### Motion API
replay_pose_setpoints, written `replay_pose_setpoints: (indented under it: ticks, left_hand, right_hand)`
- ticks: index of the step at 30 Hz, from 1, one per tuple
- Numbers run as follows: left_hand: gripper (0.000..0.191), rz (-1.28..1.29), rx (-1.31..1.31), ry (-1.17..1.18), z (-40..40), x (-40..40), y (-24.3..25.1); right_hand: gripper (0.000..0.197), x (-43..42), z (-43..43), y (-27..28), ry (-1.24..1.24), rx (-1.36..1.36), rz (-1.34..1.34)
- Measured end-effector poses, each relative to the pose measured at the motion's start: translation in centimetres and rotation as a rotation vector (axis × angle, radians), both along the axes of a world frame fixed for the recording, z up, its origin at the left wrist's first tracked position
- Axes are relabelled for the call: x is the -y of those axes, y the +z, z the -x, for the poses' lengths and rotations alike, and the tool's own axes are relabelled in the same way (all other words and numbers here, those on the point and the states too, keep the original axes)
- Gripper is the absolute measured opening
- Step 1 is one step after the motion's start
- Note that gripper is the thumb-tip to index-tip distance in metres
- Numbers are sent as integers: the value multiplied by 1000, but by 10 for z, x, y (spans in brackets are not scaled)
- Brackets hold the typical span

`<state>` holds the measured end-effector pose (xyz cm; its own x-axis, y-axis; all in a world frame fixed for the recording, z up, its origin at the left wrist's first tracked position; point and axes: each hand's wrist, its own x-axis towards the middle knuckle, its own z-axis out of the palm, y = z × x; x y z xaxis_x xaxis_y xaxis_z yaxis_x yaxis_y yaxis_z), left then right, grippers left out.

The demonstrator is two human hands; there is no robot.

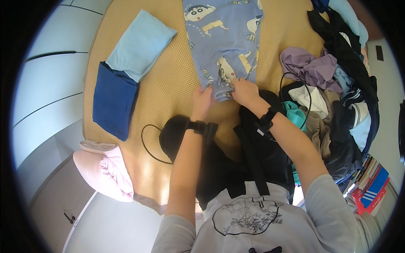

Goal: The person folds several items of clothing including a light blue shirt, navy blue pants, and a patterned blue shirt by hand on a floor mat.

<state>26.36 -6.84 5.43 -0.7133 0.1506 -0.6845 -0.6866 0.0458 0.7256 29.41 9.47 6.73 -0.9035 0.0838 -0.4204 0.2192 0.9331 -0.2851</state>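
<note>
A blue-grey garment with a cartoon print (226, 38) lies stretched out before me on a woven tan mat (158, 104), its far end cut off by the top of the view. Its near end narrows to a cuffed opening. My left hand (202, 99), slightly blurred, pinches the left edge of that end. At the cuff's right side, my right hand (245, 91) grips the fabric with bent fingers. Both wrists carry black strapped devices, with dark cables looping beside my knees.
Folded light blue cloth (142, 46) partly overlaps folded dark blue cloth (115, 101) on the left. Below them sits a pink folded bundle (104, 172). A heap of mixed clothes (329, 104) lines the right side, with books (368, 180) beyond it. White cabinets (53, 72) stand left.
</note>
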Motion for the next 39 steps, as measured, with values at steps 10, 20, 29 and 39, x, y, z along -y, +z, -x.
replay_pose_setpoints:
  ticks: [10, 20, 29, 39]
  left_hand:
    - [24, 631, -396, -104, 2, 15, -32]
    - [36, 730, -428, -126, -9, 8, -17]
    - [42, 565, -237, -323, -4, -3, 6]
    - [28, 281, -296, -156, -16, -3, -16]
  right_hand:
    - [30, -21, -11, 13, 100, -34, -76]
    - [32, -16, -10, 23, 259, 26, -42]
    - [14, -4, -12, -4, 254, -36, -86]
    - [18, -15, -21, 7, 185, -112, -194]
